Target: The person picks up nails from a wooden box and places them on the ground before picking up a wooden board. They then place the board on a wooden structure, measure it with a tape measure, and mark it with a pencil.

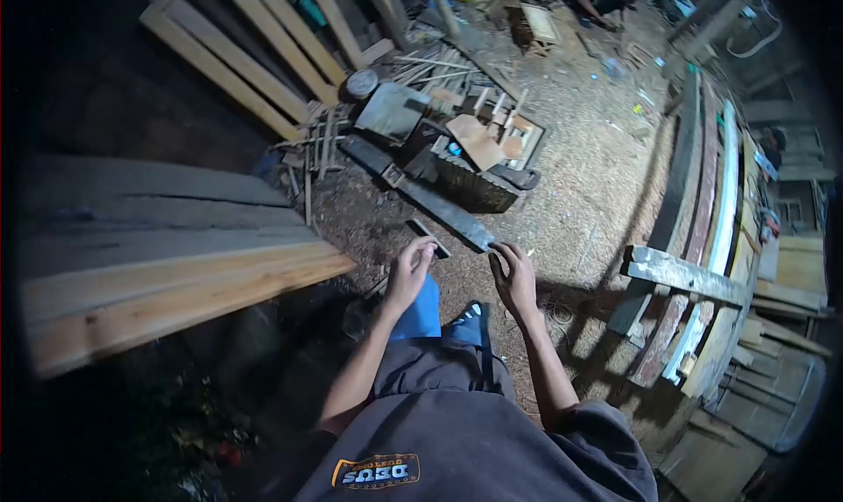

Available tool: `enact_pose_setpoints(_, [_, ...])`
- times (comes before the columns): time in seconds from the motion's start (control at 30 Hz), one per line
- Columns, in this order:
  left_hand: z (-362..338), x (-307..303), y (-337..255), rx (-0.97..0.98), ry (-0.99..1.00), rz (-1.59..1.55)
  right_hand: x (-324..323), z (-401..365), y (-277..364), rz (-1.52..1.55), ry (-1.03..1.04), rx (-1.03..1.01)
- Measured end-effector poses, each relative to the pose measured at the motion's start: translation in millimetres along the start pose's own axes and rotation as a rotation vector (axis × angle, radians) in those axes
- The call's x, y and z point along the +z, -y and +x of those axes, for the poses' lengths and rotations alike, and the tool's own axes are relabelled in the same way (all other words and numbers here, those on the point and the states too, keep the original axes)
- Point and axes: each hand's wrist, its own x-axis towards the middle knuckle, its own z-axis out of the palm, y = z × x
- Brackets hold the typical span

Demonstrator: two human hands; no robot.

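Observation:
My left hand [409, 272] is closed, thumb and fingers pinching a small, flat, dark rectangular piece [428, 238] with a pale edge. It sits in front of my body, above my blue-clad leg [421, 313]. My right hand [516, 278] is raised at about the same height with curled fingers, thumb apart from them, and nothing visible between. Its fingertips overlap the near end of a long grey timber beam [443, 210] that lies across the ground. Beyond the beam stands a dark ribbed box [470, 186] with a wooden board [475, 142] on top.
A thick wooden slab [176, 282] juts in from the left. Long planks [702, 195] lie on the right, with a short grey crosspiece [685, 275] over them. Wood shavings cover the floor [580, 177]. Timber frames [255, 45] lean at upper left. A person [601, 0] crouches far off.

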Motion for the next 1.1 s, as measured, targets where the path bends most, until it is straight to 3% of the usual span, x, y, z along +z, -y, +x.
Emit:
enact_pose_setpoints(0.13, [-3, -58, 15, -0.166, -0.050, -0.056, 54, 26, 32, 0.085, 0.040, -0.046])
enact_pose_setpoints(0.3, [22, -122, 29, -0.136, -0.069, 0.058, 122, 50, 47, 0.097, 0.097, -0.002])
enact_pose_setpoints(0.57, [171, -263, 140, -0.138, -0.021, 0.003, 272, 129, 59, -0.006, 0.004, 0.128])
enact_pose_setpoints(0.77, [242, -335, 195, -0.272, -0.119, -0.013, 351, 193, 94, -0.020, 0.142, 0.200])
enact_pose_setpoints(0.83, [265, -335, 240, -0.255, -0.138, 0.038, 370, 223, 79, 0.073, 0.249, 0.174])
enact_pose_setpoints(0.9, [292, -329, 286, -0.239, -0.126, 0.112, 403, 252, 41, -0.096, 0.318, 0.059])
enact_pose_setpoints(0.97, [318, -321, 341, -0.253, -0.119, 0.165, 460, 272, -35, -0.172, 0.311, -0.031])
enact_pose_setpoints(1.03, [351, -311, 415, -0.075, -0.087, 0.282, 509, 313, -84, -0.147, 0.379, -0.005])
enact_pose_setpoints(1.1, [382, -302, 487, -0.145, -0.056, 0.249, 587, 331, -177, -0.273, 0.436, -0.129])
